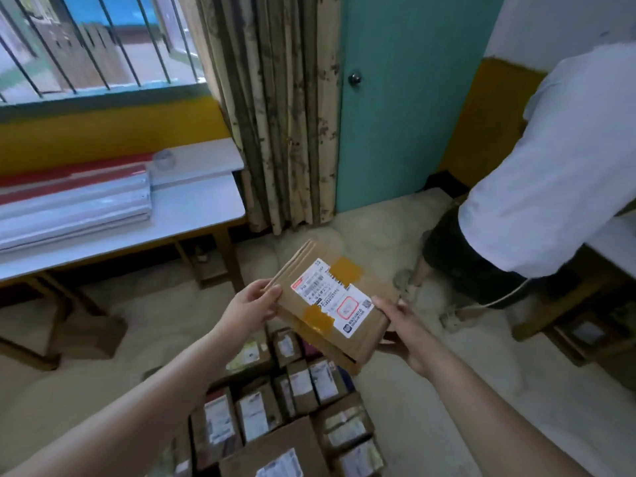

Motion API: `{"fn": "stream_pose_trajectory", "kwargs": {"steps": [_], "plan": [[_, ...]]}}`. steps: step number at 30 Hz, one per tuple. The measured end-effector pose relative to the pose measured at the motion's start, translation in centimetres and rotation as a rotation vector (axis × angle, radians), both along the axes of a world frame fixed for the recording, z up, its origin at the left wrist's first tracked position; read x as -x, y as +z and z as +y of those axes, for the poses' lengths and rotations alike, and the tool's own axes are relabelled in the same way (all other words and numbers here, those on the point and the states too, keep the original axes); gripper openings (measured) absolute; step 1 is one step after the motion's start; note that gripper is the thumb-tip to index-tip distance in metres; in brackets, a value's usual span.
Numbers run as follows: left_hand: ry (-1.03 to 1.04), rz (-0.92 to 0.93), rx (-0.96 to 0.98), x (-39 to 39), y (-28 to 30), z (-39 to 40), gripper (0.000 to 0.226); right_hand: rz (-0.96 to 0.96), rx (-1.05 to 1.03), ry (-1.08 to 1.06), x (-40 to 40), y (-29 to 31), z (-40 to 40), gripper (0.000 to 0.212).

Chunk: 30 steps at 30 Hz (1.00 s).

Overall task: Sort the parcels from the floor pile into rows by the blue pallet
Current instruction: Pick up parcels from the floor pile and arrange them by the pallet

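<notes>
I hold a flat brown cardboard parcel (330, 301) in mid-air with both hands, its white shipping label and orange tape facing up. My left hand (253, 304) grips its left edge, thumb on top. My right hand (402, 330) grips its right corner, thumb on the top face and fingers beneath. Below it, on the floor, several labelled parcels (292, 407) stand packed side by side in rows. No blue pallet is in view.
A low white table (192, 215) with stacked red and white sheets stands at the left under a barred window. A curtain (275, 115) and a teal door (406, 98) are ahead. Another person (550, 166) in a white shirt bends over at the right, feet on the floor.
</notes>
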<state>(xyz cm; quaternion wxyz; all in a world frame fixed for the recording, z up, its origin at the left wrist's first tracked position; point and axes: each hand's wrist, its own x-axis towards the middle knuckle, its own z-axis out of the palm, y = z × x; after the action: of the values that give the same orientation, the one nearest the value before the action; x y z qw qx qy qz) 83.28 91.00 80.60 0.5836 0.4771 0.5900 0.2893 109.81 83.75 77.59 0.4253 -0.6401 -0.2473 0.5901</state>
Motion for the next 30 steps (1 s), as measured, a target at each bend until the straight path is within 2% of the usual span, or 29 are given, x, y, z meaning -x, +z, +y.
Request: {"fn": "stream_pose_trajectory", "kwargs": {"steps": [3, 8, 14, 18, 22, 26, 30], "plan": [[0.018, 0.12, 0.049, -3.5, -7.2, 4.7, 0.03, 0.003, 0.083, 0.053, -3.0, -8.2, 4.1, 0.045], [0.102, 0.137, 0.176, -8.4, -21.6, 10.3, 0.023, 0.012, 0.211, 0.144, -6.9, -23.0, 8.8, 0.044], [0.222, 0.221, 0.345, -10.9, -37.8, 10.1, 0.042, -0.012, 0.371, 0.365, -8.4, -38.7, 8.1, 0.046], [0.177, 0.185, 0.499, -11.6, -46.3, 7.3, 0.02, -0.02, 0.416, 0.377, -7.5, -46.1, 6.1, 0.045], [0.141, 0.17, 0.596, -11.9, -51.2, 4.6, 0.038, -0.068, 0.44, 0.419, -6.0, -50.0, 5.2, 0.027], [0.085, 0.237, 0.577, -11.5, -53.8, 3.4, 0.053, -0.204, 0.411, 0.489, -4.8, -53.1, 5.5, 0.037], [0.097, 0.243, 0.595, -11.4, -54.7, 2.4, 0.059, -0.367, 0.389, 0.505, -3.4, -55.2, 6.0, 0.035]]}}
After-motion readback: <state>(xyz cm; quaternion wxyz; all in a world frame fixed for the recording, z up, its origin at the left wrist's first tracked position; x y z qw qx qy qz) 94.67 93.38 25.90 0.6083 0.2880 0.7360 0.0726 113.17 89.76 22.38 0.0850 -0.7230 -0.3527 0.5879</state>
